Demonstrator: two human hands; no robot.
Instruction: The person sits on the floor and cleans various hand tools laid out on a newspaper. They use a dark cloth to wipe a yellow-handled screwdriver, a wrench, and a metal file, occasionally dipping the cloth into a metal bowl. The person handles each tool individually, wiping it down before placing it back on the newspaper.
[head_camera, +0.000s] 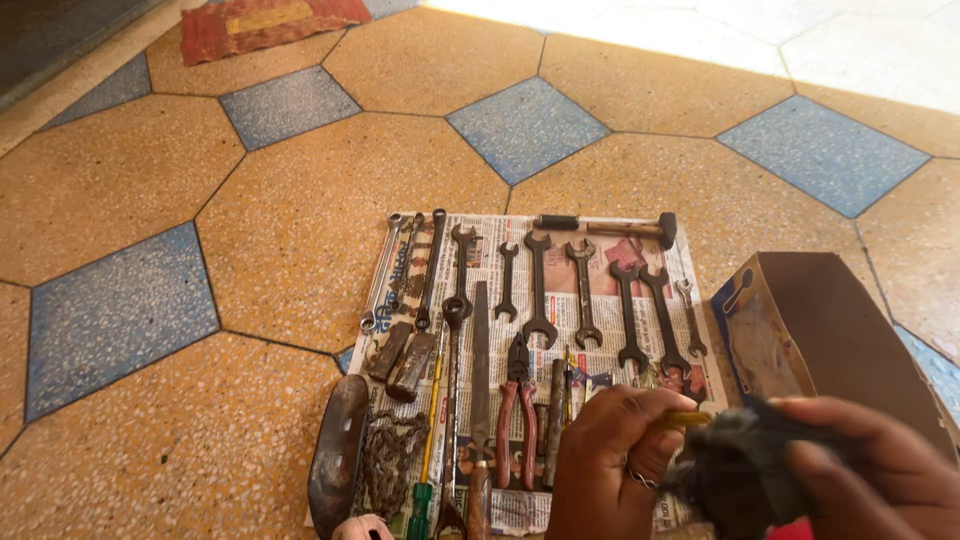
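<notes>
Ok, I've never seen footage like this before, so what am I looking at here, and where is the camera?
The single picture comes from a camera on a person's head, looking down at their own bare hands. The left hand pinches a thin yellow tool; the right hand presses a dark grey rag against it. Below, a sheet of newspaper lies on the orange and blue tiled floor, carrying rows of dark metal spanners, a black-headed hammer, red-handled pliers and a rusty chain. An open brown cardboard box stands to the right.

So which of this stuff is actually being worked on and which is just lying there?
In hand:
- left hand holding a yellow-handled tool
- right hand with a dark rag

Lying about:
- spanners
- hammer
- pliers
- chain
- cardboard box
- newspaper
</notes>
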